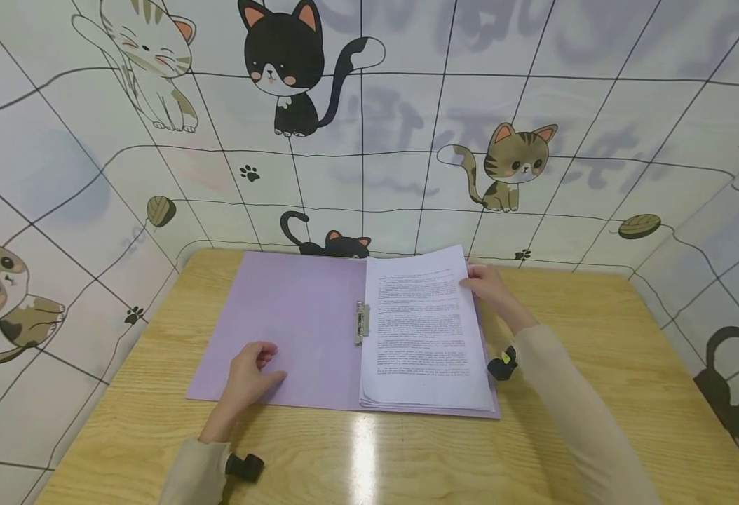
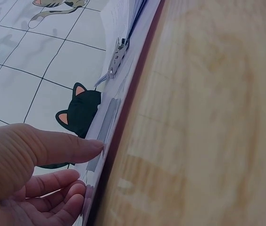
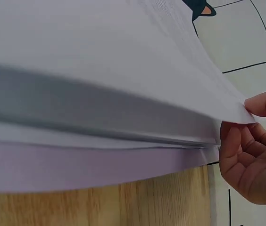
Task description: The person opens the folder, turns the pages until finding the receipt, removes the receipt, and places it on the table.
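Note:
A purple folder (image 1: 300, 315) lies spread flat on the wooden table, with a metal clip (image 1: 362, 323) near its spine. On its right half sits a stack of printed paper sheets (image 1: 423, 337). My right hand (image 1: 486, 286) pinches the upper right edge of the top sheet (image 3: 170, 75) between thumb and fingers, and that edge is lifted above the sheets below. Over the lower left part of the folder cover rests my left hand (image 1: 249, 375), thumb and fingers spread apart with nothing between them. In the left wrist view its thumb (image 2: 83, 148) is right at the cover.
The wooden table (image 1: 559, 393) extends to both sides and in front of the folder. A white wall (image 1: 401, 168) with cat drawings and grid lines stands close behind it. Black wrist cameras are worn on both sleeves, one a dark camera (image 1: 245, 467) on the left.

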Demonstrator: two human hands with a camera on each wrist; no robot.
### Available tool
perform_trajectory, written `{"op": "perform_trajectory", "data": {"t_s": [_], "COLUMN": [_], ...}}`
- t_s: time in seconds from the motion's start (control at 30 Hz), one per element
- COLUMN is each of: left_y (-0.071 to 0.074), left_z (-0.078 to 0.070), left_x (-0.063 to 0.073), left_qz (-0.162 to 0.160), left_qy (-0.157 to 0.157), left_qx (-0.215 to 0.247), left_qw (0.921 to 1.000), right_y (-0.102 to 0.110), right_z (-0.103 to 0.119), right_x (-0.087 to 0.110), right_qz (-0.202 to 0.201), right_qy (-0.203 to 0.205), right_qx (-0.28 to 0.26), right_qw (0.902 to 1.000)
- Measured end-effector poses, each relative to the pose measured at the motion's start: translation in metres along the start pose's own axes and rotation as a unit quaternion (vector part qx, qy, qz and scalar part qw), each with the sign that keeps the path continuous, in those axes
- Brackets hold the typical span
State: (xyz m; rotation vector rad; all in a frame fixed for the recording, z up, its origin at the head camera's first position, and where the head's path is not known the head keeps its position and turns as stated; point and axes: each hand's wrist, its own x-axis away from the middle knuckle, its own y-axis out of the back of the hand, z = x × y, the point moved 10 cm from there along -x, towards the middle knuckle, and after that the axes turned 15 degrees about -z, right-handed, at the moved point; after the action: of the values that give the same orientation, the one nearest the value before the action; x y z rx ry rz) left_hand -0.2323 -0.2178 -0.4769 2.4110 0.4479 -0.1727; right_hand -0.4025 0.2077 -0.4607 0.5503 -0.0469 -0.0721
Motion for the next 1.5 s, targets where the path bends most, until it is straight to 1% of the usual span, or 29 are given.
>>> {"op": "perform_trajectory", "data": {"t_s": [0.2,0.33,0.5,0.67,0.8,1.03,1.07,1.13,1.23,1.3,1.37,1.5], "left_y": [-0.001,-0.001,0.0,-0.002,-0.003,-0.003,-0.002,0.0,0.0,-0.001,-0.002,-0.001], "left_z": [0.001,0.001,-0.002,-0.001,0.001,0.001,0.0,-0.003,-0.005,-0.004,0.0,0.002], "left_x": [0.0,0.0,0.0,0.0,0.0,0.0,0.0,0.001,0.001,0.001,0.0,-0.001], "left_qz": [0.002,0.001,0.0,0.0,0.002,0.006,0.004,-0.008,-0.014,-0.014,-0.004,0.003], "left_qy": [-0.002,-0.004,-0.009,-0.014,-0.021,-0.017,-0.019,-0.037,-0.042,-0.039,-0.02,-0.006], "left_qx": [-0.005,-0.006,-0.005,-0.003,-0.005,-0.008,-0.005,-0.005,-0.001,-0.003,0.001,0.004], "left_qw": [1.0,1.0,0.9999,0.9999,0.9998,0.9998,0.9998,0.9993,0.999,0.9991,0.9998,1.0], "right_y": [-0.002,-0.003,-0.005,-0.006,-0.006,-0.007,-0.008,-0.009,-0.011,-0.012,-0.013,-0.015], "right_z": [-0.007,-0.005,-0.003,0.0,0.008,0.026,0.029,0.033,0.039,0.043,0.048,0.057], "right_x": [0.012,0.021,0.032,0.042,0.052,0.062,0.063,0.064,0.064,0.064,0.064,0.062], "right_qz": [0.035,0.055,0.08,0.093,0.105,0.124,0.125,0.129,0.134,0.136,0.136,0.127], "right_qy": [-0.047,-0.056,-0.06,-0.07,-0.072,-0.057,-0.057,-0.058,-0.055,-0.055,-0.051,-0.05], "right_qx": [-0.006,-0.035,-0.062,-0.081,-0.095,-0.126,-0.134,-0.148,-0.169,-0.177,-0.181,-0.192], "right_qw": [0.9983,0.9963,0.993,0.9899,0.9873,0.9826,0.9815,0.9788,0.9749,0.9733,0.9727,0.9718]}}
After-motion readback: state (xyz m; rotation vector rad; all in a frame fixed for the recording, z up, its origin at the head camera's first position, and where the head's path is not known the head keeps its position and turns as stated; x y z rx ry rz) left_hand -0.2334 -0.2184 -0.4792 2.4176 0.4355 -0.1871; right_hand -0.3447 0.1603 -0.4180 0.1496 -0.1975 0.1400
